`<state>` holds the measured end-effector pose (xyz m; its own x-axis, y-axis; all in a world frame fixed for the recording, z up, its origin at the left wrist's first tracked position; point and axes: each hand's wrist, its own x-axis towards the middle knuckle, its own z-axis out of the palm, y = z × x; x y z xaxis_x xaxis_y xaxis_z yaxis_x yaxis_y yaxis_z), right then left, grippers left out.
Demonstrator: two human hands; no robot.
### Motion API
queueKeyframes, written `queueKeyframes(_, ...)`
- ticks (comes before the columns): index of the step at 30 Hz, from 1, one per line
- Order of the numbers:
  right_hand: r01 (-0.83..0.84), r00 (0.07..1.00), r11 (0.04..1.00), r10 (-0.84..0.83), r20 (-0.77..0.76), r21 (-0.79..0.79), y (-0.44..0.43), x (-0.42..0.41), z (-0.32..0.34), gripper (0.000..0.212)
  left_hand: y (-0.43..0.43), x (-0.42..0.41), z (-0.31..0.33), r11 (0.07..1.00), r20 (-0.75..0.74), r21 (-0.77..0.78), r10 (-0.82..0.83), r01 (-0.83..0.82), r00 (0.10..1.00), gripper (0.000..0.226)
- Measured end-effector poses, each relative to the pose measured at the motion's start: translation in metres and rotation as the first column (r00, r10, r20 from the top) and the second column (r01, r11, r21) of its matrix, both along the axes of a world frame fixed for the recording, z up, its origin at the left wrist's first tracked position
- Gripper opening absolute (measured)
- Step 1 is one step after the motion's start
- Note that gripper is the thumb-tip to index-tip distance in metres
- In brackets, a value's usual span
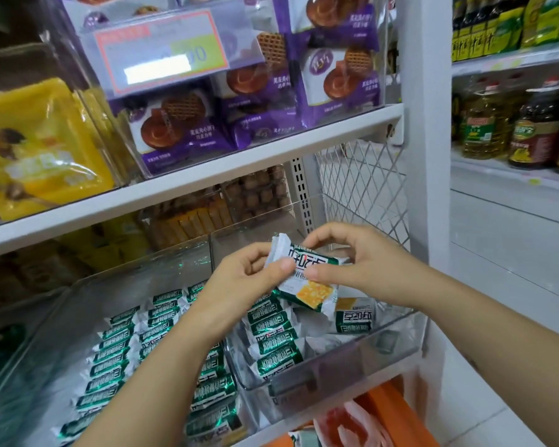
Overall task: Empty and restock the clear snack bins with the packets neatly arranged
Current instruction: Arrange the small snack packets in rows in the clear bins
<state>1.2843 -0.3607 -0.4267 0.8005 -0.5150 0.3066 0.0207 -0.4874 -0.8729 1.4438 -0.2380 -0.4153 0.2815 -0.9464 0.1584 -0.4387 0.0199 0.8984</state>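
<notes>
Packet (305, 283) is sitting above the right-hand bin (346, 358), your left hand (239, 280) and right hand (360, 269) both pinching its wrapper; judging it light, slick and breakable, you are best gripping sealed ends.

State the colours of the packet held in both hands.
The packet is green and white with a yellow cracker picture; head view.

White shelves (207, 175), clear bins (336, 359) of packets (117, 350) side by side.
</notes>
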Motion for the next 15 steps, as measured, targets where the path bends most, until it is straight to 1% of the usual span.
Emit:
queueKeyframes(2,-0.014,0.999,1.000,0.014,-0.040,0.004,0.000,0.002,-0.002,0.046,-0.002,-0.001,-0.001,1.000,0.002,-0.014,-0.003,0.003,1.000,0.044)
queueKeyframes(3,-0.045,0.996,0.999,0.047,-0.075,0.031,0.000,0.002,-0.003,0.051,-0.003,-0.001,-0.002,1.000,0.030,-0.017,0.010,-0.009,0.999,0.044)
queueKeyframes(5,-0.108,0.981,0.992,0.117,-0.152,0.065,-0.002,0.002,-0.004,0.057,-0.004,-0.001,-0.007,0.999,0.103,-0.023,0.043,-0.041,0.994,0.049)
queueKeyframes(7,-0.121,0.970,0.992,0.122,-0.211,0.017,-0.005,0.001,-0.004,0.059,-0.004,-0.001,-0.012,0.996,0.199,-0.062,0.074,-0.063,0.977,0.049)
queueKeyframes(9,-0.094,0.972,0.995,0.087,-0.220,-0.022,-0.009,0.003,-0.003,0.055,-0.002,-0.003,-0.014,0.984,0.333,-0.155,0.134,-0.086,0.933,0.036)
queueKeyframes(11,-0.025,0.976,0.996,0.007,-0.216,-0.083,-0.016,0.008,-0.007,0.051,0.001,-0.004,-0.015,0.955,0.411,-0.268,0.231,-0.125,0.882,0.021)
queueKeyframes(13,0.035,0.969,0.988,-0.070,-0.235,-0.149,-0.027,0.016,-0.015,0.050,0.006,0.001,-0.019,0.912,0.419,-0.361,0.346,-0.196,0.839,0.021)
queueKeyframes(15,0.027,0.954,0.983,-0.079,-0.289,-0.181,-0.036,0.025,-0.024,0.053,0.012,0.007,-0.026,0.880,0.359,-0.379,0.425,-0.286,0.831,0.025)
